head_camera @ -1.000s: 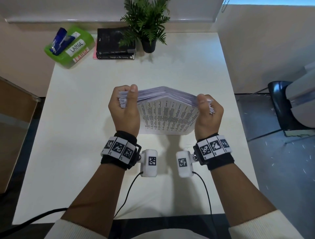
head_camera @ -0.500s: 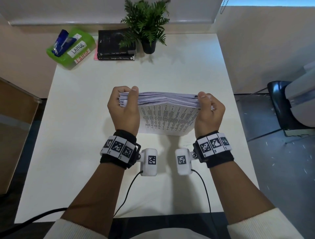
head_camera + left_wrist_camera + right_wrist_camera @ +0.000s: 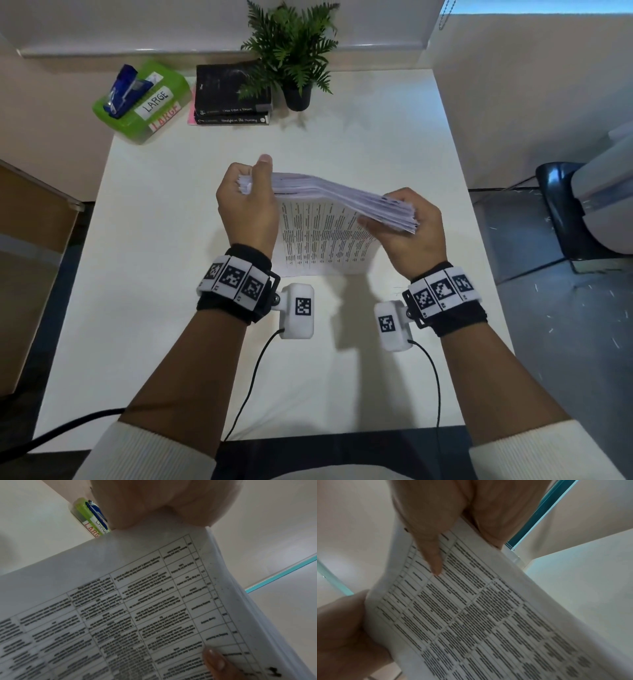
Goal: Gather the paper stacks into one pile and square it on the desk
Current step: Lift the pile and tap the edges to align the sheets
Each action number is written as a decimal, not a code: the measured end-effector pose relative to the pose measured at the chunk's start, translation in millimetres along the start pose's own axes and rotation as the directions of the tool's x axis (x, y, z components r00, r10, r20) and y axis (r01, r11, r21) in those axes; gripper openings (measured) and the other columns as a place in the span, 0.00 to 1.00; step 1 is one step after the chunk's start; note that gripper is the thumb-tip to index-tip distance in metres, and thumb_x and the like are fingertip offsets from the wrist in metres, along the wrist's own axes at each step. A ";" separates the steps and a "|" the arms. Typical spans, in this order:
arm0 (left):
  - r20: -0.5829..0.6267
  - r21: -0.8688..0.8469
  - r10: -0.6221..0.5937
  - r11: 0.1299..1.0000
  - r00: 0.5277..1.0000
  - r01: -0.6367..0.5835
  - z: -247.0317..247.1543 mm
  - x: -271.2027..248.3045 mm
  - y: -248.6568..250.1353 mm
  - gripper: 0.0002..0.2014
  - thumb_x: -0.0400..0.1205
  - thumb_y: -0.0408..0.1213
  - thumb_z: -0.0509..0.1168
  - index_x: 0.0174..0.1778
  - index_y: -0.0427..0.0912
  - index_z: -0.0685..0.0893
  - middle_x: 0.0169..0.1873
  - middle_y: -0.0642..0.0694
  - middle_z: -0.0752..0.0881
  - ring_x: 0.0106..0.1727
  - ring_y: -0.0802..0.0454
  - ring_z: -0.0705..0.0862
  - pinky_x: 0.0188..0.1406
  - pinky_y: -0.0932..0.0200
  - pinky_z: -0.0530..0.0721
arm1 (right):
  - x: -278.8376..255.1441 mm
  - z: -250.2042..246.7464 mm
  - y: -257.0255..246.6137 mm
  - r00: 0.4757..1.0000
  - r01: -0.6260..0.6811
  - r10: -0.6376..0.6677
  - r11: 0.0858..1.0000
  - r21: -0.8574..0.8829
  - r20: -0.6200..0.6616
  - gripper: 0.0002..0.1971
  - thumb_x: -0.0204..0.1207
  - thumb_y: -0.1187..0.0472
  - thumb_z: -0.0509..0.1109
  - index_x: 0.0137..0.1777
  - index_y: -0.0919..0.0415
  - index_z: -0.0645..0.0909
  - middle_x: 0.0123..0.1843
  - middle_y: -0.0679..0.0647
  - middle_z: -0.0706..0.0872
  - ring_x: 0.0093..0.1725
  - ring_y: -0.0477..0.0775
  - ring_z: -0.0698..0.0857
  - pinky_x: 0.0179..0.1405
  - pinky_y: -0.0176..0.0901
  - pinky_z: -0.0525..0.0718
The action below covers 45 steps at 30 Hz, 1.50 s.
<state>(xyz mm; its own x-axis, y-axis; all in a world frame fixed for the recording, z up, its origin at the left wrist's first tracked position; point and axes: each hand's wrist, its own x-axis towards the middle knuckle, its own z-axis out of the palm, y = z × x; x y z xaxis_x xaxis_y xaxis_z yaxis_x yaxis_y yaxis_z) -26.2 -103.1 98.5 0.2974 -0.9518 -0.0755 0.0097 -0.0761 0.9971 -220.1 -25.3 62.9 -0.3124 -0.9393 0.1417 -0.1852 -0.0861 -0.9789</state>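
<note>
**Pile tips down to the right**

At frame centre of the head view, the pile (image 3: 329,202) stands on edge on the desk (image 3: 164,308), gripped at both ends. A second ago it arched level between the hands; now its right end has dropped and its left end has risen, so it slopes toward the right. The left hand (image 3: 248,209) pinches its end, thumb on top, fingers curled behind. The right hand (image 3: 407,233) clamps the lower end, one fingertip (image 3: 436,569) pressed on the printed face. The sheet edges still look fanned at the right end, so squaring seems unfinished; likely the tilt readies a tap on that end.
</note>
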 end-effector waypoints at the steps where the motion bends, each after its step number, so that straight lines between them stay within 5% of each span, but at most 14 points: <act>1: 0.045 -0.015 0.023 1.000 0.999 -0.022 -1.8 1.2 2.3 0.21 0.82 0.53 0.67 0.32 0.48 0.67 0.22 0.62 0.69 0.26 0.63 0.68 0.29 0.70 0.69 | 3.0 0.2 -1.5 1.000 -0.003 0.003 1.000 0.003 -0.011 0.14 0.66 0.70 0.84 0.44 0.55 0.83 0.38 0.54 0.88 0.38 0.51 0.86 0.38 0.46 0.87; 4: 0.346 -0.033 0.087 0.996 0.934 -0.080 -18.9 8.8 -3.9 0.28 0.70 0.67 0.72 0.48 0.50 0.71 0.37 0.56 0.77 0.35 0.61 0.79 0.36 0.67 0.79 | 8.2 0.4 -4.4 0.998 -0.035 0.039 0.996 0.081 -0.044 0.16 0.67 0.74 0.82 0.46 0.55 0.86 0.39 0.44 0.91 0.41 0.49 0.89 0.44 0.44 0.89; 7: 0.520 0.123 0.017 0.988 0.854 -0.095 -39.5 11.0 -28.5 0.42 0.64 0.51 0.84 0.68 0.51 0.67 0.55 0.41 0.86 0.54 0.45 0.89 0.53 0.47 0.89 | 8.6 -3.5 -6.2 0.993 -0.082 0.095 0.983 0.167 -0.073 0.16 0.68 0.77 0.80 0.53 0.62 0.87 0.42 0.47 0.93 0.45 0.50 0.92 0.49 0.44 0.89; 10: 0.489 0.237 -0.045 0.968 0.871 -0.083 -44.9 0.6 -49.9 0.31 0.68 0.36 0.83 0.66 0.45 0.80 0.55 0.55 0.90 0.58 0.59 0.88 0.61 0.49 0.87 | 4.9 -2.0 -12.7 0.995 -0.073 0.083 0.985 0.156 -0.055 0.15 0.70 0.73 0.81 0.53 0.56 0.88 0.45 0.51 0.94 0.48 0.56 0.93 0.52 0.52 0.90; 12: 0.431 0.218 -0.056 0.975 0.900 -0.043 -38.4 -9.6 -54.0 0.16 0.72 0.33 0.80 0.50 0.57 0.89 0.42 0.64 0.92 0.48 0.65 0.90 0.56 0.51 0.89 | 1.7 1.5 -15.8 0.997 -0.060 0.067 0.987 0.148 -0.044 0.15 0.70 0.72 0.81 0.54 0.58 0.88 0.48 0.57 0.93 0.51 0.60 0.92 0.55 0.55 0.90; 14: 0.369 0.154 -0.012 0.987 0.929 -0.048 -30.9 -18.2 -52.4 0.15 0.75 0.31 0.78 0.42 0.62 0.91 0.40 0.63 0.92 0.47 0.61 0.91 0.56 0.45 0.89 | -1.4 4.6 -21.7 0.995 -0.060 0.073 0.982 0.179 -0.068 0.15 0.71 0.74 0.79 0.55 0.63 0.85 0.49 0.59 0.91 0.52 0.56 0.91 0.57 0.53 0.89; 19: 0.324 0.033 0.076 0.995 0.943 -0.091 -18.6 -29.7 -44.4 0.20 0.79 0.31 0.75 0.47 0.69 0.89 0.43 0.64 0.92 0.52 0.59 0.90 0.54 0.57 0.88 | -6.2 4.8 -30.8 0.990 0.025 -0.007 0.991 0.134 -0.138 0.13 0.75 0.72 0.78 0.56 0.70 0.80 0.48 0.57 0.86 0.50 0.48 0.88 0.52 0.50 0.90; 24: 0.274 0.097 -0.017 0.995 0.962 -0.010 -27.3 -31.8 -62.4 0.16 0.75 0.36 0.79 0.59 0.41 0.88 0.50 0.53 0.92 0.53 0.58 0.91 0.54 0.59 0.89 | -14.5 3.2 8.7 0.982 -0.157 0.169 0.978 0.134 -0.081 0.19 0.69 0.67 0.84 0.58 0.66 0.83 0.53 0.66 0.89 0.57 0.59 0.90 0.57 0.60 0.89; 26: 0.283 0.107 -0.019 0.994 0.959 -0.012 -28.0 -31.4 -64.6 0.17 0.74 0.40 0.80 0.57 0.44 0.88 0.50 0.54 0.92 0.53 0.59 0.91 0.54 0.60 0.88 | -15.5 -0.2 21.5 0.971 -0.233 0.235 0.971 0.044 -0.044 0.17 0.69 0.63 0.84 0.55 0.53 0.84 0.54 0.58 0.91 0.55 0.42 0.90 0.60 0.39 0.86; 28: 0.267 0.092 -0.052 0.995 0.962 0.028 -25.8 -29.8 -67.7 0.19 0.73 0.42 0.80 0.58 0.43 0.88 0.51 0.52 0.92 0.54 0.57 0.91 0.57 0.56 0.88 | -16.2 1.5 26.5 0.963 -0.271 0.271 0.963 -0.010 -0.010 0.16 0.70 0.63 0.83 0.52 0.48 0.83 0.50 0.48 0.91 0.46 0.27 0.87 0.49 0.21 0.81; 33: 0.215 0.140 -0.128 0.985 0.968 0.099 -14.8 -26.4 -85.9 0.26 0.70 0.41 0.82 0.63 0.42 0.84 0.56 0.48 0.91 0.58 0.53 0.90 0.63 0.44 0.87 | -13.0 7.4 40.4 0.943 -0.319 0.323 0.946 0.055 -0.083 0.18 0.67 0.60 0.85 0.56 0.60 0.88 0.48 0.48 0.94 0.49 0.48 0.93 0.47 0.45 0.91; 37: 0.174 0.213 -0.192 0.965 0.966 0.153 -16.1 -33.8 -108.3 0.20 0.74 0.31 0.77 0.59 0.48 0.81 0.52 0.54 0.88 0.55 0.54 0.88 0.65 0.47 0.86 | -16.2 11.6 47.4 0.921 -0.359 0.365 0.931 0.063 -0.135 0.09 0.68 0.58 0.85 0.45 0.53 0.90 0.42 0.44 0.94 0.44 0.47 0.93 0.43 0.44 0.91; 41: 0.177 0.231 -0.173 0.964 0.969 0.130 -18.3 -37.7 -122.6 0.27 0.75 0.37 0.77 0.71 0.47 0.78 0.61 0.53 0.87 0.63 0.55 0.86 0.67 0.47 0.84 | -20.9 14.2 53.9 0.960 -0.254 0.244 0.965 -0.063 -0.141 0.16 0.75 0.42 0.76 0.45 0.56 0.89 0.40 0.65 0.91 0.41 0.72 0.88 0.34 0.67 0.89; 45: 0.131 0.148 -0.166 0.978 0.977 0.146 -12.6 -42.6 -124.3 0.25 0.76 0.45 0.77 0.68 0.49 0.79 0.56 0.60 0.88 0.58 0.64 0.87 0.62 0.55 0.86 | -22.6 19.5 52.5 0.970 -0.177 0.154 0.978 -0.110 -0.187 0.29 0.75 0.32 0.66 0.34 0.60 0.81 0.25 0.56 0.80 0.24 0.54 0.76 0.21 0.45 0.75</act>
<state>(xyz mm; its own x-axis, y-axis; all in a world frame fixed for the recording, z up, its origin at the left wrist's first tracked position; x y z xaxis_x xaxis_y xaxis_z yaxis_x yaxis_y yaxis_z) -28.1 -49.4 -22.1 0.1645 -0.9565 -0.2409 -0.0885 -0.2576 0.9622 -204.6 -15.0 5.5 -0.5058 -0.8626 0.0141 -0.2285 0.1182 -0.9663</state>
